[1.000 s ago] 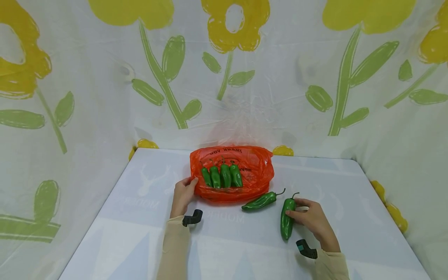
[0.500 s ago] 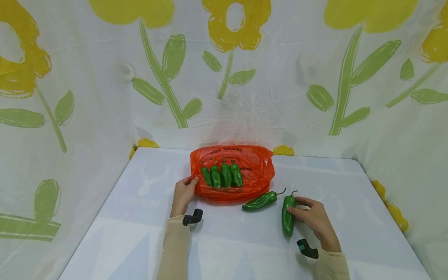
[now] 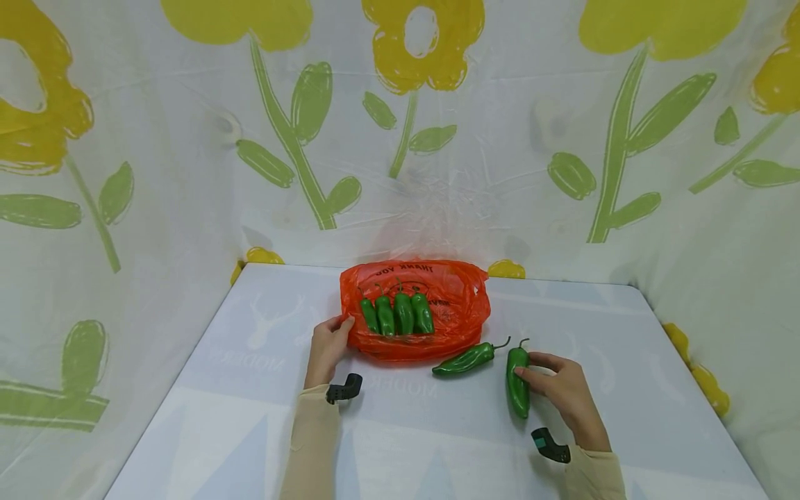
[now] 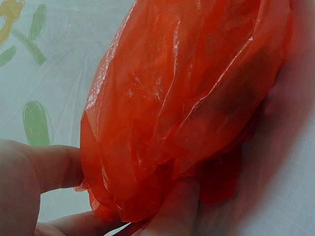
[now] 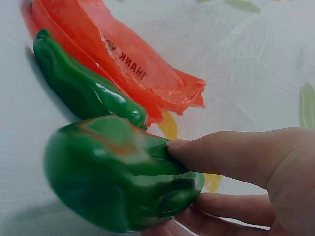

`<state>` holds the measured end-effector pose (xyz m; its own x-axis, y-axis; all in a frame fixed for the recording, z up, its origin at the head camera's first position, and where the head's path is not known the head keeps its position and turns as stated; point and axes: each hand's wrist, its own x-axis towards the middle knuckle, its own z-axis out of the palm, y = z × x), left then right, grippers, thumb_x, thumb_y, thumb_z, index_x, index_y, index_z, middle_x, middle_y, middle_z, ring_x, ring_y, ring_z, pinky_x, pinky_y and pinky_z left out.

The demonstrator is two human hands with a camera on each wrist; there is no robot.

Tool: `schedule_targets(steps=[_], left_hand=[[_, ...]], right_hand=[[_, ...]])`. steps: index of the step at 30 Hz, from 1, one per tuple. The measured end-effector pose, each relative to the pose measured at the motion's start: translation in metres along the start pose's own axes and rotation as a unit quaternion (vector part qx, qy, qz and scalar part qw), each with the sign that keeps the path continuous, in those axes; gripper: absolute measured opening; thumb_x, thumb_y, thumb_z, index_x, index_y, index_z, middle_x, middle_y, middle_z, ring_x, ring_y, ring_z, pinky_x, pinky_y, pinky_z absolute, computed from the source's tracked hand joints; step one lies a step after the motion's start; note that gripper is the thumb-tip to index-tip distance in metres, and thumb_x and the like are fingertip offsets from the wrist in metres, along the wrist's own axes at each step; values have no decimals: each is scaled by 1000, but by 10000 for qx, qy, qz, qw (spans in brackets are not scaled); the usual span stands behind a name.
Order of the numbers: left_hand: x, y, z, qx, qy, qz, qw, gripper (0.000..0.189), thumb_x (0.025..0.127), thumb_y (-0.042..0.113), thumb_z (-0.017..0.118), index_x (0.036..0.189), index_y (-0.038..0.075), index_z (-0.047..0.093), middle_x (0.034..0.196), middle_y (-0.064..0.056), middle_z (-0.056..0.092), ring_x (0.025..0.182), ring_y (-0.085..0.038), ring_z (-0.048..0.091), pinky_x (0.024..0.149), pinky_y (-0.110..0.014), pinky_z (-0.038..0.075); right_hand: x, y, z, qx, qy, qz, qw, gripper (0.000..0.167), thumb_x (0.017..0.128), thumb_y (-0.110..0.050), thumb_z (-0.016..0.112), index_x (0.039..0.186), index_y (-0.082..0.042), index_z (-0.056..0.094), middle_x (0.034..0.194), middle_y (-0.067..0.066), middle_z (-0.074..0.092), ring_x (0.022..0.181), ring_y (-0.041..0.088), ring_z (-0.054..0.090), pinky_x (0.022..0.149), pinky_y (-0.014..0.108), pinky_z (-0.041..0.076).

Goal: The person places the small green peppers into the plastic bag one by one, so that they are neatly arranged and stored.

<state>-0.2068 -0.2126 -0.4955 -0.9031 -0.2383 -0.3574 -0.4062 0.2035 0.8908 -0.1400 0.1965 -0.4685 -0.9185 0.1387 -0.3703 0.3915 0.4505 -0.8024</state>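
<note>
A red plastic bag (image 3: pixel 459 326) lies with its mouth spread toward me, several green peppers (image 3: pixel 403 314) side by side inside it. My left hand (image 3: pixel 327 349) pinches the bag's left edge; in the left wrist view, thumb and fingers hold the crumpled red film (image 4: pixel 162 103). My right hand (image 3: pixel 560 389) grips a green pepper (image 3: pixel 517 389) by its upper side, stem pointing away from me. The right wrist view has this pepper (image 5: pixel 113 182) large between thumb and fingers. Another green pepper (image 3: pixel 465 360) lies on the table between the bag and my right hand.
The white table (image 3: pixel 400 444) has faint printed patterns. A flower-printed plastic sheet (image 3: pixel 500 173) hangs behind the bag and along both sides. Each wrist bears a small black camera, such as the left one (image 3: pixel 344 389).
My right hand and its pepper have shifted slightly right, and the pepper has turned so its lower tip swings right. My left hand stays on the bag.
</note>
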Motion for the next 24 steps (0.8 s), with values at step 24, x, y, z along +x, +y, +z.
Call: schedule_targets(steps=[24], left_hand=[[1,-2,0,8,54,38,10000,57,105,36,54,148,-1,53,147,-22,58,118,-31,59,104,-44,55]], right_hand=[[-5,-8,-2,233,139,-86,9996,68,93,-33,78,144,5,55,151,31,51,95,11,75,83,24,62]])
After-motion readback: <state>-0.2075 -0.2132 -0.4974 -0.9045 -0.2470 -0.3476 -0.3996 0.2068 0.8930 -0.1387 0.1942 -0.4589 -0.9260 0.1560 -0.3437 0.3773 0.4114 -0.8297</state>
